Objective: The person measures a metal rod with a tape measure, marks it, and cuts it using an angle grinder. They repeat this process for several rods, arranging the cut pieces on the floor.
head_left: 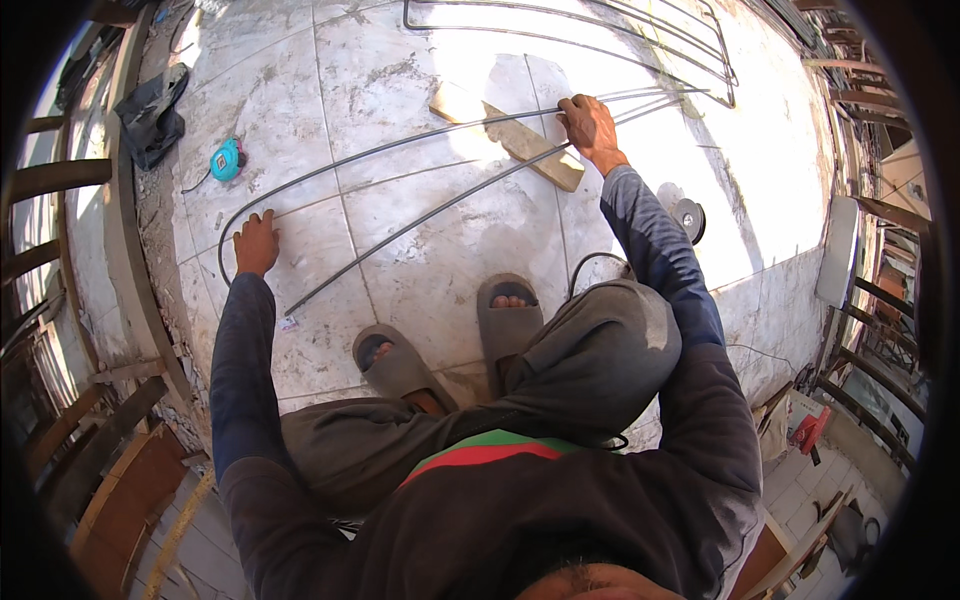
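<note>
I squat on a pale tiled floor (400,90). My left hand (256,243) rests at the bent end of a long thin steel rod (400,148) that curves across the tiles; whether the fingers close around it I cannot tell. My right hand (590,128) presses down on the rods where they cross a wooden block (510,135). A second straight rod (420,225) runs diagonally from near my feet up to the block.
A teal tape measure (227,159) lies left of the rods. An angle grinder (688,215) with its cable sits by my right arm. Bent rod frames (640,40) lie at the far edge. A dark cloth (150,115) lies on the left ledge, with wooden railings on both sides.
</note>
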`<state>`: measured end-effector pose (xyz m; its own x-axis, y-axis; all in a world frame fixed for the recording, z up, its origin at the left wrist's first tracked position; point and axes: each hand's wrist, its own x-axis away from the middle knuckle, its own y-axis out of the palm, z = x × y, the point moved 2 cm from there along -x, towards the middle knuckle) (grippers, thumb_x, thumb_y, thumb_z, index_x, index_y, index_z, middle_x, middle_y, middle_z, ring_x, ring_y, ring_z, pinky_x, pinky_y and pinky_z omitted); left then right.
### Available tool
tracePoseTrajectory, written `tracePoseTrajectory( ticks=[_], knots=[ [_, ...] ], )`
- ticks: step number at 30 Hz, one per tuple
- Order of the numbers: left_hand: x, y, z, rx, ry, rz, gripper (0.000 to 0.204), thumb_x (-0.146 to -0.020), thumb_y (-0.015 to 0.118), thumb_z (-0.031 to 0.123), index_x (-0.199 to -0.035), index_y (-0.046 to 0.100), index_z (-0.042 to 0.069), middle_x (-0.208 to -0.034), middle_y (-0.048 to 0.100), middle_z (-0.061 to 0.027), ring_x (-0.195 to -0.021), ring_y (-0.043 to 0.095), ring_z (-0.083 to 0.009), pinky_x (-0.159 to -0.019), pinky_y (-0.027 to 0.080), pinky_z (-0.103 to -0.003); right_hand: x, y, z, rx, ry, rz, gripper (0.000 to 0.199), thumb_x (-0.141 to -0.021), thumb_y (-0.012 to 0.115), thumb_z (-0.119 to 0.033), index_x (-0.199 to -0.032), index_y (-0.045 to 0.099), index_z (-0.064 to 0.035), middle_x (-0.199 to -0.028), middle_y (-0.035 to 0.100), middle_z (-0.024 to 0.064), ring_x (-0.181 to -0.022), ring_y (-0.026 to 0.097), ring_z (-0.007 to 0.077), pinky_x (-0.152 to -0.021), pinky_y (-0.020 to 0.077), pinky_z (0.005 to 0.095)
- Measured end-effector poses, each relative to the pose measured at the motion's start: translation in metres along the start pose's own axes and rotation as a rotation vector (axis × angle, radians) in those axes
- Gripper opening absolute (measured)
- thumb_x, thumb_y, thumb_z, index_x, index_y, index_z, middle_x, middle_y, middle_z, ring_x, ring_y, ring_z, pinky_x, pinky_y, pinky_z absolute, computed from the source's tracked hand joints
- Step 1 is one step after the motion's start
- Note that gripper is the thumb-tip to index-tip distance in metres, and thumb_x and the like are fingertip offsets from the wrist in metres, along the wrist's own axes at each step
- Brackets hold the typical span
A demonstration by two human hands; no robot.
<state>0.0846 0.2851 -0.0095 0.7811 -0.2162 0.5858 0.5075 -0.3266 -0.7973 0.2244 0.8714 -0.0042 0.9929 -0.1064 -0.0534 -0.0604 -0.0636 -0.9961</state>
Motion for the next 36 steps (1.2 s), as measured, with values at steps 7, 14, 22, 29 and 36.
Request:
tracePoseTrajectory(
  ticks=[7,14,22,29,36],
  knots=[
    [0.010,0.001,-0.003,-0.006,0.170,0.499,0.075,-0.082,0.066,0.005,-0.147,0.031,0.017,-0.157,0.023,-0.0097,-0.138,0.034,-0.0326,-0.104,0.037,-0.057,0.020,0.011,-0.010,-0.201,-0.087,0.097,0.012,-0.080,0.059,-0.008,-0.092,0.061,-0.0091,-0.085,0.057,0.0131,-0.085,0.057,0.0345,-0.077,0.0455,0.0440],
    [-0.024,-0.005,0.025,-0.131,0.320,0.275,0.040,-0.090,0.059,0.015,-0.129,0.048,0.017,-0.118,0.057,-0.0105,-0.113,0.055,-0.0307,-0.092,0.044,-0.054,0.039,-0.007,-0.044,-0.288,-0.236,0.122,0.019,-0.080,0.062,-0.008,-0.098,0.059,-0.0083,-0.090,0.055,0.0127,-0.086,0.055,0.0329,-0.075,0.0452,0.0433],
    [0.047,0.034,-0.022,0.117,0.485,0.125,0.016,-0.092,0.058,0.023,-0.102,0.057,0.010,-0.083,0.063,-0.0139,-0.080,0.063,-0.0356,-0.068,0.048,-0.047,0.037,-0.010,-0.062,-0.326,-0.355,-0.025,0.024,-0.076,0.062,-0.005,-0.098,0.060,-0.0111,-0.090,0.052,0.0120,-0.088,0.054,0.0331,-0.076,0.0448,0.0432],
    [0.108,0.078,-0.058,0.070,0.319,0.086,0.045,-0.079,0.071,0.007,-0.121,0.056,0.011,-0.119,0.054,-0.0122,-0.107,0.055,-0.0325,-0.085,0.051,-0.044,0.061,0.011,-0.118,-0.212,-0.393,0.140,0.015,-0.087,0.059,-0.017,-0.100,0.061,-0.0090,-0.100,0.055,0.0129,-0.100,0.054,0.0312,-0.087,0.0433,0.0432],
    [0.116,0.101,-0.055,0.149,0.258,0.086,0.042,-0.080,0.072,0.016,-0.119,0.058,0.010,-0.114,0.057,-0.0140,-0.107,0.056,-0.0340,-0.086,0.049,-0.044,0.055,0.011,-0.122,-0.019,-0.477,-0.054,0.011,-0.083,0.060,-0.015,-0.091,0.058,-0.0073,-0.092,0.058,0.0092,-0.094,0.059,0.0276,-0.081,0.0450,0.0420]
  ],
)
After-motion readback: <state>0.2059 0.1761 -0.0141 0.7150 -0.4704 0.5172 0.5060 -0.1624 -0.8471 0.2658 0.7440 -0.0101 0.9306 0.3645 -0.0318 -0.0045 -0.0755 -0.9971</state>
